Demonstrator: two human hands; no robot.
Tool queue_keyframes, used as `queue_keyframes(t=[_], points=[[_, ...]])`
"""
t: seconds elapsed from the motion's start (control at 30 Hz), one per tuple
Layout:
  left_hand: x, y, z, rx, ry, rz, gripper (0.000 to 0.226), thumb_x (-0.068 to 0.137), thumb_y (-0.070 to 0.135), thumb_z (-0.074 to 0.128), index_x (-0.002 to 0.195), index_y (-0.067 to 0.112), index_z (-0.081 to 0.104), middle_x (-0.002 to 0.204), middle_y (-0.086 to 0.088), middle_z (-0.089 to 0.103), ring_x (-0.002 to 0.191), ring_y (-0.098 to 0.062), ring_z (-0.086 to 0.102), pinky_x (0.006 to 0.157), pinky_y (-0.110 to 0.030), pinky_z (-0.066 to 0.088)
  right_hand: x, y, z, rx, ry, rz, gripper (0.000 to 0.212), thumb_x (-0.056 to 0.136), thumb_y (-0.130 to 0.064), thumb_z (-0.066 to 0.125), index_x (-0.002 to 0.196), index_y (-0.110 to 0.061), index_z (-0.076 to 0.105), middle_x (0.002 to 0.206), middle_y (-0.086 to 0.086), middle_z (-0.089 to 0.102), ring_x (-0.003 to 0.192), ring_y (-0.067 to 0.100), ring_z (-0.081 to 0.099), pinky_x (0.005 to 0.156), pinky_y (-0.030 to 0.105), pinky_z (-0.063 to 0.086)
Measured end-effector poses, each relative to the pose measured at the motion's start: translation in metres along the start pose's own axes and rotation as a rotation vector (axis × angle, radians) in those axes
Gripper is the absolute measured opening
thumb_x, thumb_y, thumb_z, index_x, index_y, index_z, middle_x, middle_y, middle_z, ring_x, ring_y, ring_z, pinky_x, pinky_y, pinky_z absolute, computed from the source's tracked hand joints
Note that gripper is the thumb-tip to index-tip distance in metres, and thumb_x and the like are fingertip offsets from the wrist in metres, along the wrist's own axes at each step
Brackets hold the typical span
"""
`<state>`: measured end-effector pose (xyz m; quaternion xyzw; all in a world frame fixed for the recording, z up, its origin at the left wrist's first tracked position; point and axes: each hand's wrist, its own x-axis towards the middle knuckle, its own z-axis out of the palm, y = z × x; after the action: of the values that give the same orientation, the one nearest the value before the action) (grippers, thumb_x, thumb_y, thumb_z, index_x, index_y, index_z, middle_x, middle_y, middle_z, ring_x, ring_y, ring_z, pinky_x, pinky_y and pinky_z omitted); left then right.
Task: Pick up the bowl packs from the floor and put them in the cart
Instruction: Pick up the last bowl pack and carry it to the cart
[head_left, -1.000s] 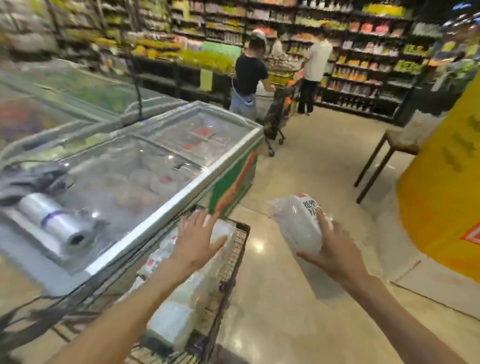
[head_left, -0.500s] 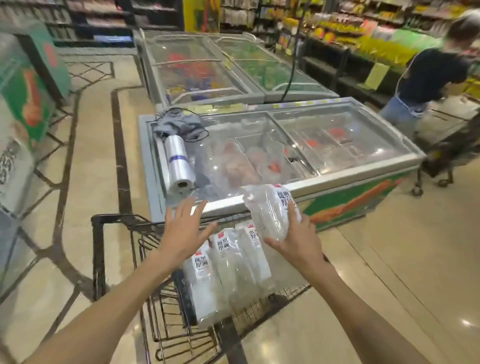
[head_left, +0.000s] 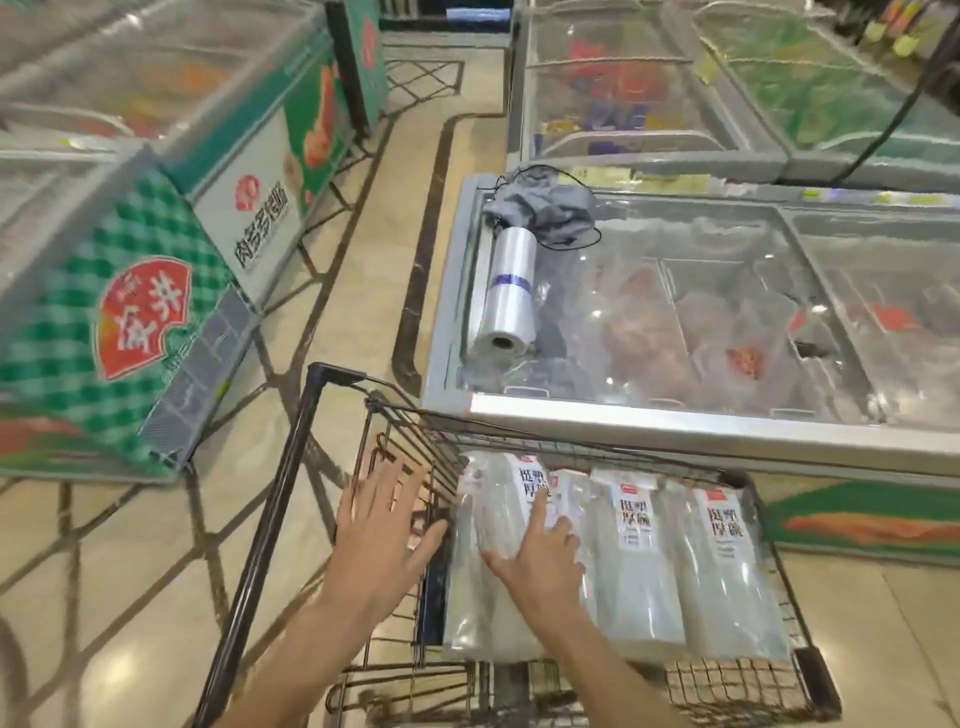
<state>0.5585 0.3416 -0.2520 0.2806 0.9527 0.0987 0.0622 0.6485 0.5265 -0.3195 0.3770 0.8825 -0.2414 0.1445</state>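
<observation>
Three clear bowl packs lie side by side in the basket of the wire cart (head_left: 800, 670): the left pack (head_left: 493, 525), the middle pack (head_left: 636, 561) and the right pack (head_left: 727, 566), each with a white label at its far end. The right hand (head_left: 540, 564) rests flat on the left pack, fingers (head_left: 537, 512) straight and spread, gripping nothing, while the left hand (head_left: 382, 530) hovers open over the cart's folding seat section, fingers splayed and empty. Just beyond the cart stands a glass-topped freezer (head_left: 675, 415) with a roll of plastic bags (head_left: 506, 291) and a grey cloth (head_left: 545, 208) on its lid, and a green chequered freezer (head_left: 130, 322) stands across the tiled floor (head_left: 363, 249).
</observation>
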Motion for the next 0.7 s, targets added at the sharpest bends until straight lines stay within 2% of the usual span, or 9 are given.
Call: queue_keyframes(t=[0.1, 0.23, 0.33, 0.5, 0.6, 0.7], points=[[-0.012, -0.006, 0.01, -0.045, -0.017, -0.02, 0.067, 0.101, 0.065, 0.029, 0.16, 0.035, 0.018, 0.169, 0.005, 0.011, 0.156, -0.014, 0.003, 0.127, -0.047, 0.005, 0.013, -0.009, 0.022, -0.044, 0.005, 0.022, 0.126, 0.082, -0.074, 0.066, 0.16, -0.027, -0.021, 0.162, 0.023, 0.023, 0.145, 0.041, 0.033, 0.11, 0.057, 0.041], [-0.018, -0.016, 0.024, -0.085, -0.04, -0.057, 0.068, 0.102, 0.066, 0.027, 0.161, 0.039, 0.009, 0.17, 0.009, 0.003, 0.156, -0.01, -0.003, 0.127, -0.048, 0.005, 0.026, -0.031, 0.042, -0.084, 0.009, 0.03, 0.128, 0.084, -0.071, 0.067, 0.158, -0.025, -0.026, 0.165, 0.024, 0.015, 0.15, 0.042, 0.025, 0.111, 0.058, 0.039], [-0.021, -0.019, 0.032, -0.073, -0.043, -0.065, 0.069, 0.1, 0.067, 0.022, 0.161, 0.037, 0.01, 0.17, 0.009, 0.006, 0.156, -0.011, -0.002, 0.127, -0.049, 0.006, 0.03, -0.045, 0.053, -0.072, -0.012, 0.044, 0.129, 0.081, -0.075, 0.067, 0.159, -0.026, -0.024, 0.166, 0.022, 0.01, 0.153, 0.042, 0.019, 0.112, 0.06, 0.038], [-0.022, -0.021, 0.037, -0.074, -0.031, -0.065, 0.067, 0.101, 0.064, 0.017, 0.16, 0.034, 0.018, 0.169, 0.006, 0.016, 0.157, -0.013, 0.002, 0.127, -0.05, 0.007, 0.027, -0.057, 0.068, -0.132, -0.053, -0.013, 0.132, 0.078, -0.077, 0.066, 0.16, -0.023, -0.022, 0.166, 0.017, 0.009, 0.153, 0.037, 0.016, 0.109, 0.059, 0.045], [-0.024, -0.021, 0.036, -0.067, -0.049, -0.063, 0.07, 0.098, 0.066, 0.012, 0.16, 0.034, 0.017, 0.169, 0.005, 0.013, 0.157, -0.013, -0.001, 0.127, -0.05, 0.005, 0.026, -0.053, 0.069, -0.126, -0.062, -0.022, 0.131, 0.078, -0.077, 0.066, 0.16, -0.023, -0.02, 0.167, 0.016, 0.01, 0.154, 0.037, 0.017, 0.109, 0.057, 0.047], [-0.022, -0.022, 0.032, -0.057, -0.072, -0.06, 0.068, 0.1, 0.065, 0.016, 0.161, 0.034, 0.016, 0.17, 0.005, 0.012, 0.157, -0.013, -0.003, 0.127, -0.049, 0.003, 0.024, -0.054, 0.057, -0.12, -0.074, -0.022, 0.129, 0.078, -0.082, 0.061, 0.16, -0.024, -0.02, 0.167, 0.016, 0.012, 0.152, 0.037, 0.02, 0.107, 0.055, 0.049]])
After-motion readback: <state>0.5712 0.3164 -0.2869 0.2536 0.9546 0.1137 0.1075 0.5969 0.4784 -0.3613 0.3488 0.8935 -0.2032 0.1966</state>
